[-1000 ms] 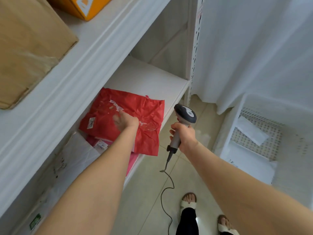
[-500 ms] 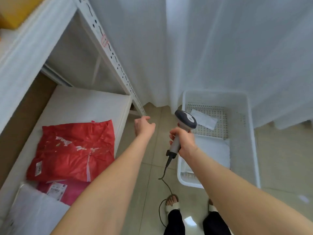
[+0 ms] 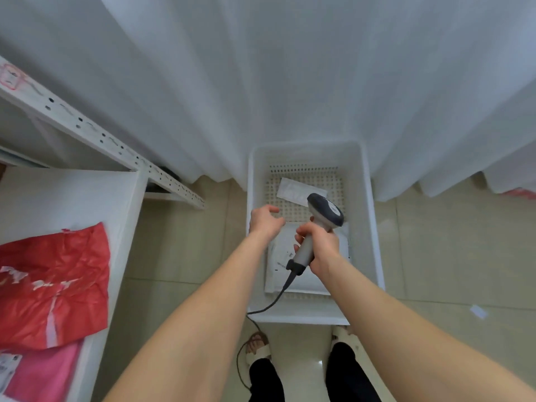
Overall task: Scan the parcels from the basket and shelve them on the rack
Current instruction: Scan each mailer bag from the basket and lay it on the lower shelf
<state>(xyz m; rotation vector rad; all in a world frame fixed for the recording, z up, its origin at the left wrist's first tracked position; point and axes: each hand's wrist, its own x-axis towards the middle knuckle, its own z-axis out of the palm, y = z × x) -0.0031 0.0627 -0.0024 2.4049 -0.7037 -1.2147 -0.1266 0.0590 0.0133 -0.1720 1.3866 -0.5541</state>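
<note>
Where we look: down into the white basket (image 3: 366, 227) on the floor.
Left hand (image 3: 265, 220): fingers loosely spread above the basket, holding nothing.
Right hand (image 3: 319, 248): wrapped round the scanner (image 3: 324, 211) handle.
Large white parcel (image 3: 274, 274): in the basket, under our hands.
Red parcel (image 3: 52, 285): on the rack (image 3: 72, 198) shelf.

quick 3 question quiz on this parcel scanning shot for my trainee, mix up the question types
1. True or false: the left hand holds a parcel.
2. What grips the scanner? A) left hand B) right hand C) neither
3. Fill the gap: on the rack shelf, the red parcel overlaps a ___ one.

Key
1. False: it hovers empty over the basket.
2. B
3. Pink: the pink parcel lies partly under the red one.
</note>
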